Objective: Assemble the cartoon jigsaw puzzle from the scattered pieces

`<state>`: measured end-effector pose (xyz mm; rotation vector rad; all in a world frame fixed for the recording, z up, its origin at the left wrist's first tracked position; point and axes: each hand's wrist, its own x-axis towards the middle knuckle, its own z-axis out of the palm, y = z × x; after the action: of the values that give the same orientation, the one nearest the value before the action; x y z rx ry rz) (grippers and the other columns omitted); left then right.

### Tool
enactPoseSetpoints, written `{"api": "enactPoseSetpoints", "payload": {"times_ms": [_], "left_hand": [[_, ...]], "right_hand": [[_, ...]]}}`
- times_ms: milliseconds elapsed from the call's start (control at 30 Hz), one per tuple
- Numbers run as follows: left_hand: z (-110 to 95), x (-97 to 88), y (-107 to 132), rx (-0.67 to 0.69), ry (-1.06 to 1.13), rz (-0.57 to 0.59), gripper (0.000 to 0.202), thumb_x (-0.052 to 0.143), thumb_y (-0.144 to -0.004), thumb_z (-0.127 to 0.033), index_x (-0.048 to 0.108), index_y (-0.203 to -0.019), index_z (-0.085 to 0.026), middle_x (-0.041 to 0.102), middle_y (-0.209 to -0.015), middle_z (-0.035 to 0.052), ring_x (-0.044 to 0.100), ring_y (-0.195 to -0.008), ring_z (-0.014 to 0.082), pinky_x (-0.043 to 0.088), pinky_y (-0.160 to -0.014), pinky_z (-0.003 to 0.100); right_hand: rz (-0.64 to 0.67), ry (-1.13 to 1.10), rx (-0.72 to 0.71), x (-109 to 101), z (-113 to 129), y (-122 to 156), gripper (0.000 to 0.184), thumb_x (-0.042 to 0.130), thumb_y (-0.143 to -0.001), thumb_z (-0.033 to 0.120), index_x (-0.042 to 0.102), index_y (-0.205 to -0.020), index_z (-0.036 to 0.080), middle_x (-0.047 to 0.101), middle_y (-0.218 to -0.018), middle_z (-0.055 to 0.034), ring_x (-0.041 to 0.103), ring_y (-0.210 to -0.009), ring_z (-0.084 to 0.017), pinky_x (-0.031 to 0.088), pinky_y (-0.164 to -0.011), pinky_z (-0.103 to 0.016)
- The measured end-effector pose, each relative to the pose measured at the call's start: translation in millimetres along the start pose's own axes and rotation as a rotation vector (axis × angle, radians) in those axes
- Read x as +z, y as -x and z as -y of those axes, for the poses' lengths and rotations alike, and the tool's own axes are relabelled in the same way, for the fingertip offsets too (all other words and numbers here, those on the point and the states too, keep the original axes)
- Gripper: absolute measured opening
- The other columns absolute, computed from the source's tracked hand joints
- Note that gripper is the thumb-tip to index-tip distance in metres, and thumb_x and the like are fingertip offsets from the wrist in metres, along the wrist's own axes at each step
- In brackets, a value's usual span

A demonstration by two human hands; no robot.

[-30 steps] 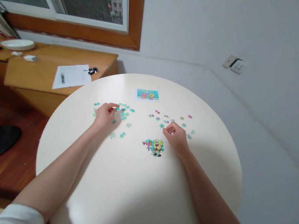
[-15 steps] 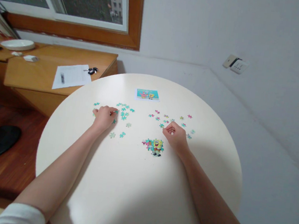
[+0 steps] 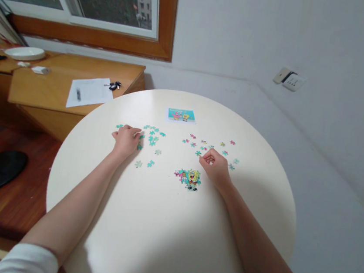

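My left hand is over the left group of teal puzzle pieces, palm down, its fingers apart. It partly hides a few pieces beneath it. On the right, my right hand rests low over the table with its fingers curled together. Whether a piece sits inside them is hidden. A teal puzzle piece lies just beyond its fingertips. Nearer to me, a partly joined jigsaw puzzle shows a yellow square cartoon figure and some pink at its left.
A small picture card lies at the far side of the round white table. More loose pieces are scattered at right. Beyond the table's left edge, a wooden desk holds a paper sheet, keys and a white plate.
My left hand has shifted slightly, its fingers spreading more over the teal pieces. My right hand stays curled in nearly the same place. The whole view has moved a little.
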<state>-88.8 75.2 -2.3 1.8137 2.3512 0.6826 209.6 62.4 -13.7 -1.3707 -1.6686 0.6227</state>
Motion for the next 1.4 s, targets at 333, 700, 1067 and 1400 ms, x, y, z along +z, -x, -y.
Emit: {"api": "enactPoseSetpoints", "payload": {"times_ms": [333, 700, 1067, 1400], "left_hand": [[15, -8.3, -10, -0.098, 0.007, -0.014, 0.030, 0.044, -0.082, -0.037, 0.065, -0.073, -0.018, 0.070, -0.078, 0.0080, 0.062, -0.078, 0.0247, 0.039, -0.076, 0.036], [26, -31.6, -15, -0.148, 0.053, -0.133, 0.031, 0.042, -0.081, -0.036, 0.066, -0.076, -0.017, 0.071, -0.080, 0.0089, 0.063, -0.075, 0.0226, 0.041, -0.066, 0.030], [47, -36.6, 5, -0.137, -0.013, 0.030, 0.024, 0.052, -0.074, -0.029, 0.071, -0.082, -0.018, 0.074, -0.089, 0.0086, 0.066, -0.082, 0.0260, 0.044, -0.074, 0.033], [54, -44.4, 6, -0.128, 0.098, 0.034, 0.031, 0.046, -0.070, -0.021, 0.072, -0.085, -0.012, 0.073, -0.079, 0.0083, 0.063, -0.070, 0.0205, 0.043, -0.063, 0.026]], "right_hand": [[0.015, -0.023, 0.000, 0, 2, -1, 0.017, 0.055, -0.065, 0.031, 0.043, -0.056, 0.023, 0.046, -0.047, 0.0046, 0.043, -0.047, -0.011, 0.038, -0.049, -0.023], [0.063, -0.040, -0.028, 6, 0, 0, 0.016, 0.055, -0.067, 0.031, 0.045, -0.059, 0.023, 0.047, -0.048, 0.0044, 0.044, -0.048, -0.011, 0.037, -0.049, -0.024], [0.049, -0.030, -0.020, 3, 6, 0, 0.017, 0.054, -0.066, 0.034, 0.045, -0.057, 0.023, 0.049, -0.050, 0.0030, 0.044, -0.049, -0.012, 0.039, -0.052, -0.026], [0.037, -0.022, -0.041, 3, 1, -2, 0.017, 0.055, -0.067, 0.033, 0.046, -0.058, 0.022, 0.049, -0.050, 0.0032, 0.044, -0.049, -0.011, 0.038, -0.051, -0.025]]}}
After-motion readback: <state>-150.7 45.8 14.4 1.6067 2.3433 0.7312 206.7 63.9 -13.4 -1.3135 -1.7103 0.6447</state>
